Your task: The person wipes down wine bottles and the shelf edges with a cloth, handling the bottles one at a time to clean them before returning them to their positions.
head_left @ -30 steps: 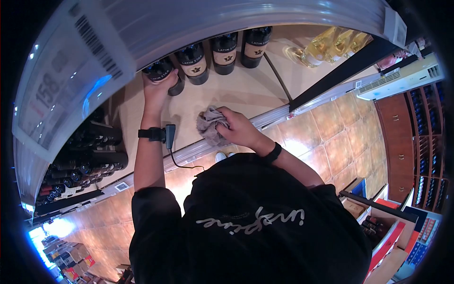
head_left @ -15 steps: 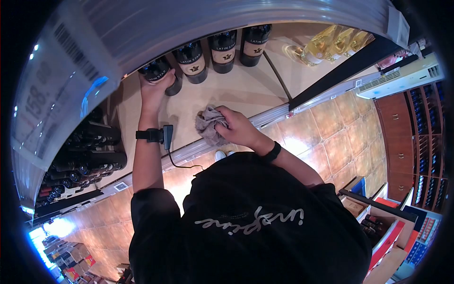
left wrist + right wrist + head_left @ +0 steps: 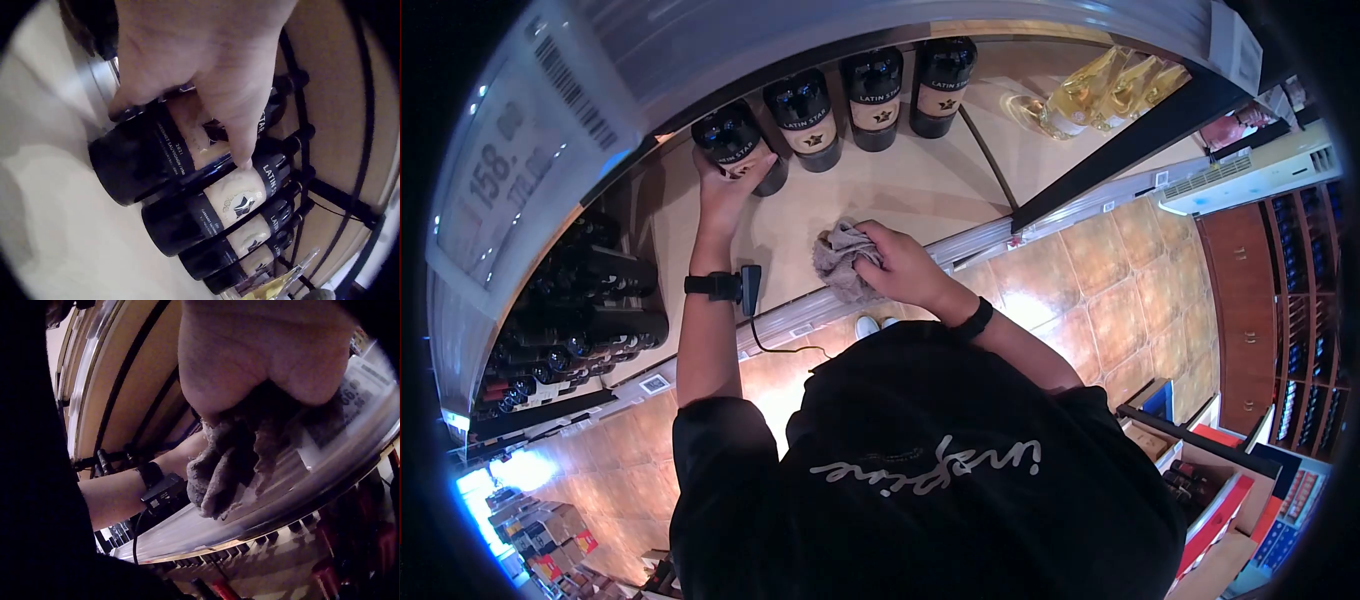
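Several dark wine bottles with tan labels stand in a row at the back of a beige shelf (image 3: 920, 190). My left hand (image 3: 728, 185) grips the leftmost bottle (image 3: 735, 142); in the left wrist view my fingers (image 3: 240, 134) curl over that bottle (image 3: 150, 156), its neighbours lined up beside it. My right hand (image 3: 900, 265) holds a crumpled grey cloth (image 3: 840, 262) near the shelf's front edge. The right wrist view shows the cloth (image 3: 228, 465) bunched under my fist.
Pale yellow bottles (image 3: 1100, 95) lie at the shelf's right end. More dark bottles (image 3: 590, 310) fill the lower shelf at left. A price-tag strip (image 3: 510, 160) runs overhead. Tiled floor (image 3: 1090, 290) and open boxes (image 3: 1210, 480) lie to the right.
The view shifted slightly, uncovering the bottle tops. My left hand stays on the leftmost bottle, moved a little left. The right hand with the cloth has barely moved.
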A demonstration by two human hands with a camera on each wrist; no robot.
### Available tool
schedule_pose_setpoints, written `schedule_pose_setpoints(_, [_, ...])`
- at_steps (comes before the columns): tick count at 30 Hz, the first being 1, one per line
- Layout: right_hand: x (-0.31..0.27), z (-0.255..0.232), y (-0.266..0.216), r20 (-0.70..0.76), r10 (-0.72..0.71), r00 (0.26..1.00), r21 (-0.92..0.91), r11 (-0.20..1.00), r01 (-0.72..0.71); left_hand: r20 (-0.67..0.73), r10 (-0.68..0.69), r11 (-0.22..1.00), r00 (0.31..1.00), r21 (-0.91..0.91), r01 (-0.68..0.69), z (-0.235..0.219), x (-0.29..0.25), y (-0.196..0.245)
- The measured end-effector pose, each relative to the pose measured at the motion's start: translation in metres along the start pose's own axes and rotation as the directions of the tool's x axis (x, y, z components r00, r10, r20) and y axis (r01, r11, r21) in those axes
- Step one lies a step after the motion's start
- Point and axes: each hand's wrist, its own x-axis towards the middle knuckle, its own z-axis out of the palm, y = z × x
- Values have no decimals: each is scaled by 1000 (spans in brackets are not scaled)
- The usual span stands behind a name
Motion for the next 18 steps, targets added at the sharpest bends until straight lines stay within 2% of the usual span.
schedule_pose_setpoints(4, [-1,-4,-4,36,22,999,4,1000,-22,-31,-27,999,999,39,29,-5,-19,6])
schedule_pose_setpoints(6, [-6,-8,-14,50,9,999,32,999,-11,-154,-40,973,987,218,74,-27,-33,-10])
schedule_pose_setpoints(7, [-9,-12,-23,56,2,998,46,999,-5,-214,-38,947,976,303,104,-31,-41,-2])
schedule_pose_setpoints(8, [-10,-17,-34,45,-64,997,35,997,62,-218,-127,968,968,184,169,-35,-53,7])
schedule_pose_setpoints(10, [-23,-29,-62,41,-186,982,18,982,186,-204,-312,950,928,-64,306,-26,-93,86])
schedule_pose_setpoints(12, [-30,-37,-77,69,-185,980,74,981,180,31,-415,900,909,-135,415,-24,-126,128])
schedule_pose_setpoints(14, [-32,-35,-84,110,-174,979,171,973,154,221,-544,778,809,-229,586,-7,-158,146])
schedule_pose_setpoints(16, [-34,-29,-86,171,-141,975,290,953,87,322,-616,724,719,-128,678,11,-190,137])
schedule_pose_setpoints(18, [-34,-23,-83,341,-107,934,424,904,-51,473,-647,521,598,-299,800,25,-212,142])
